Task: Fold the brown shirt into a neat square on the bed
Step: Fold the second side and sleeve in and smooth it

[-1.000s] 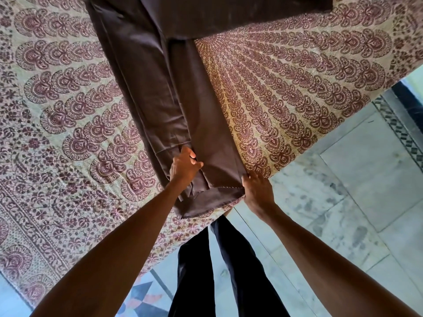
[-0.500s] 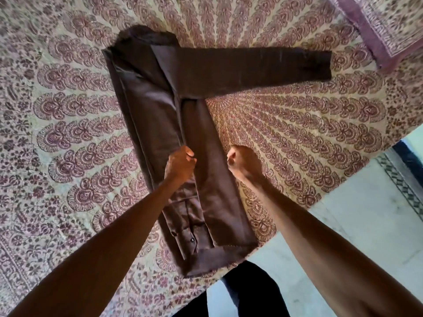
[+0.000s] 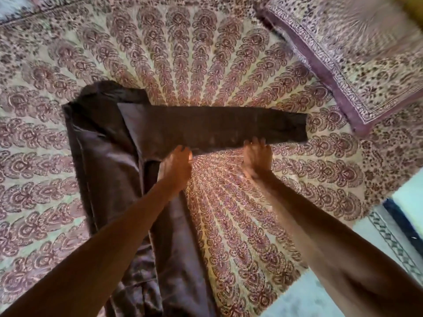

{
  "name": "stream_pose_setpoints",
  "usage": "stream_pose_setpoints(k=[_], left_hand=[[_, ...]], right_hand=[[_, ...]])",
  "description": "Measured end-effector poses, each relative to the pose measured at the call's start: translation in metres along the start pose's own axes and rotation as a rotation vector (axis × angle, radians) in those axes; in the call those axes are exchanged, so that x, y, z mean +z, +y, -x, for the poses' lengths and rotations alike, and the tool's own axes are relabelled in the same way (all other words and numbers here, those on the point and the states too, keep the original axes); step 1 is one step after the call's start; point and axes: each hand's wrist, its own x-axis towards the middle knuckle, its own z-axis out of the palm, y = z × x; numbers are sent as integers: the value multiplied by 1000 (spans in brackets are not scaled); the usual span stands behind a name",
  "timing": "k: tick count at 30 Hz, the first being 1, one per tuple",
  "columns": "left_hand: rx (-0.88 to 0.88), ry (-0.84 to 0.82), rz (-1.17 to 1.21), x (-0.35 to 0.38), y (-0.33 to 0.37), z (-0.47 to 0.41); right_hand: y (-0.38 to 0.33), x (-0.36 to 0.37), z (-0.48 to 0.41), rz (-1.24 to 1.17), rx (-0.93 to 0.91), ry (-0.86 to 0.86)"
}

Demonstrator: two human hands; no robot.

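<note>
1. The brown long-sleeved cloth shirt [image 3: 107,161] lies flat on the bed. Its body is folded lengthwise into a narrow strip that runs from under the left forearm to past the left fingertips.
2. We find its collar end beyond the left fingers and to their left.
3. One brown sleeve [image 3: 217,125] stretches sideways across the bed, directly ahead of both sets of fingertips. Its cuff lies to the right of the right fingers.
4. The left hand [image 3: 177,165] has straight, released fingers. Their tips touch the sleeve's near edge, close to where the sleeve joins the body.
5. The right hand [image 3: 257,156] has straight, slightly spread fingers. Their tips rest on the same edge nearer the cuff and grasp nothing. This hand is somewhat blurred.
6. Between the two hands we see the cream bedspread with a maroon fan print [image 3: 229,65].
7. A rectangular printed pillow with a purple border [image 3: 366,65] lies well beyond the right fingers, apart from the cuff.
8. Pale floor [image 3: 309,298] shows behind the right forearm.
</note>
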Motion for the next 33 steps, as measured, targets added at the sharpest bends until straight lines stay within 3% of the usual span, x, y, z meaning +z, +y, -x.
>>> stream_pose_setpoints(k=[6,14,18,23,27,31,33], left_hand=[[59,-101,-514,29,30,-34],[41,-36,-690,39,18,-50],[-23,-83,-765,15,-6,-39],[-78,18,-588,-30,-48,-14],[-128,73,-278,-60,-85,14],[-266,182,-146,-79,-104,31],[-426,199,-31,-88,-115,39]], right_hand=[[71,14,-41,202,41,38],[100,32,-50,219,0,131],[91,20,-10,214,-52,35],[46,-7,67,-44,-183,-66],[-18,-24,137,-231,-247,-400],[-77,-40,191,-196,-341,-478],[-105,-46,218,-185,-357,-519]])
